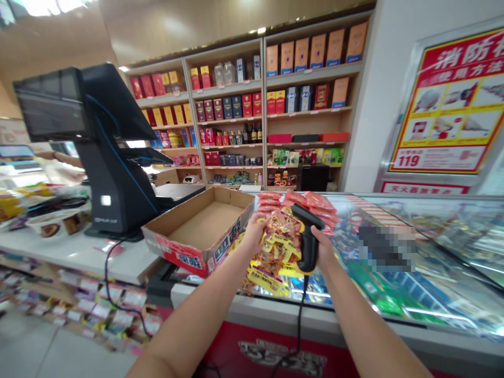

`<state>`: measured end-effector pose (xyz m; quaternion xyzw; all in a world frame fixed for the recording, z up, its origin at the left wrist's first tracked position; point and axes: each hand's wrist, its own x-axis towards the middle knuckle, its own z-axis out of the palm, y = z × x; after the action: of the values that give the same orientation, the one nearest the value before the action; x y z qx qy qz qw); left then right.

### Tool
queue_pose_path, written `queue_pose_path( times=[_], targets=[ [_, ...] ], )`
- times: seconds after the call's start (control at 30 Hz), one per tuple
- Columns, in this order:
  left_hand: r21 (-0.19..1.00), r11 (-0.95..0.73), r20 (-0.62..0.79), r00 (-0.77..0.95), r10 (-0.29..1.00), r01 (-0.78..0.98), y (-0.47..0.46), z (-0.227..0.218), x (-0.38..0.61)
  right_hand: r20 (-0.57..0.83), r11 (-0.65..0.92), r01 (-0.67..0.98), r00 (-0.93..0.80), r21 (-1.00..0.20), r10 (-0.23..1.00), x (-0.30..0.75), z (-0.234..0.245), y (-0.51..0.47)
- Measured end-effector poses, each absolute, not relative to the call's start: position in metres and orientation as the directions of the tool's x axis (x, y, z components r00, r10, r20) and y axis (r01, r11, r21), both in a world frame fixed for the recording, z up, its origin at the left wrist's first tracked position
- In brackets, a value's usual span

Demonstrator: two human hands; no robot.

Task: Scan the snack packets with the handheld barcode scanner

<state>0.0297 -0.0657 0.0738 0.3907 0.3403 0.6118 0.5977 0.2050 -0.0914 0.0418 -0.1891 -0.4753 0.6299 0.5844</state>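
Note:
My right hand point(323, 251) is closed round the grip of a black barcode scanner point(309, 239), whose cable hangs down over the counter's front. Beside it, my left hand point(255, 230) pinches the edge of a clear and yellow snack packet point(279, 223). Its fingertips are partly hidden. Below both hands lies a pile of yellow snack packets point(271, 281). Red-pink packets point(319, 206) are stacked just behind, on the glass top of the freezer. To the left of my left hand stands an open cardboard box point(173, 245) with a red printed side and a bare inside.
A black checkout terminal point(118, 163) stands on the white counter point(129, 262) at left, its cable point(107, 278) looping down. The glass-topped freezer point(394, 310) stretches right with goods inside. Shelves of boxed bottles point(232, 107) line the back wall. A person's arm point(66, 159) shows far left.

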Motion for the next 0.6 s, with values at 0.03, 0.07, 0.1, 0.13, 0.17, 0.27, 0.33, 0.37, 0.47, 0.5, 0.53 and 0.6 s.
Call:
queue_pose_path(
  times=[0.03, 0.07, 0.1, 0.13, 0.17, 0.27, 0.33, 0.37, 0.47, 0.5, 0.53, 0.6],
  targets=[
    [0.878, -0.04, 0.073, 0.053, 0.996, -0.476, -0.064, 0.067, 0.035, 0.292, 0.095, -0.553, -0.28, -0.828, 0.914, 0.202, 0.042, -0.093],
    [0.873, -0.026, 0.08, 0.092, 0.993, -0.486, -0.062, 0.06, 0.039, 0.27, 0.065, -0.547, -0.303, -0.835, 0.914, 0.199, 0.041, -0.094],
    [0.869, -0.019, 0.094, 0.126, 0.988, -0.495, -0.061, 0.054, 0.042, 0.251, 0.043, -0.541, -0.317, -0.84, 0.914, 0.196, 0.041, -0.095],
    [0.867, -0.022, 0.111, 0.15, 0.982, -0.497, -0.061, 0.049, 0.042, 0.24, 0.03, -0.538, -0.325, -0.842, 0.915, 0.194, 0.041, -0.095],
    [0.871, -0.032, 0.13, 0.167, 0.977, -0.491, -0.06, 0.044, 0.041, 0.233, 0.021, -0.54, -0.329, -0.842, 0.915, 0.191, 0.041, -0.095],
    [0.895, -0.129, 0.233, 0.198, 0.952, -0.427, -0.057, 0.035, 0.032, 0.234, 0.012, -0.551, -0.335, -0.834, 0.913, 0.186, 0.041, -0.094],
    [0.897, -0.238, 0.334, 0.219, 0.917, -0.371, -0.054, 0.032, 0.025, 0.242, 0.019, -0.554, -0.332, -0.832, 0.912, 0.186, 0.042, -0.094],
    [0.895, -0.283, 0.374, 0.231, 0.898, -0.346, -0.052, 0.03, 0.023, 0.25, 0.029, -0.553, -0.329, -0.833, 0.911, 0.186, 0.042, -0.095],
    [0.919, -0.285, 0.368, 0.333, 0.868, -0.272, -0.048, 0.028, 0.018, 0.279, 0.069, -0.523, -0.335, -0.85, 0.9, 0.189, 0.044, -0.096],
    [0.932, -0.259, 0.341, 0.376, 0.862, -0.254, -0.048, 0.027, 0.018, 0.288, 0.08, -0.506, -0.347, -0.859, 0.893, 0.19, 0.045, -0.096],
    [0.94, -0.232, 0.319, 0.409, 0.855, -0.249, -0.049, 0.026, 0.017, 0.295, 0.091, -0.49, -0.358, -0.867, 0.886, 0.191, 0.045, -0.096],
    [0.941, -0.201, 0.305, 0.42, 0.855, -0.273, -0.051, 0.025, 0.018, 0.309, 0.107, -0.473, -0.374, -0.875, 0.875, 0.192, 0.046, -0.096]
  ],
)
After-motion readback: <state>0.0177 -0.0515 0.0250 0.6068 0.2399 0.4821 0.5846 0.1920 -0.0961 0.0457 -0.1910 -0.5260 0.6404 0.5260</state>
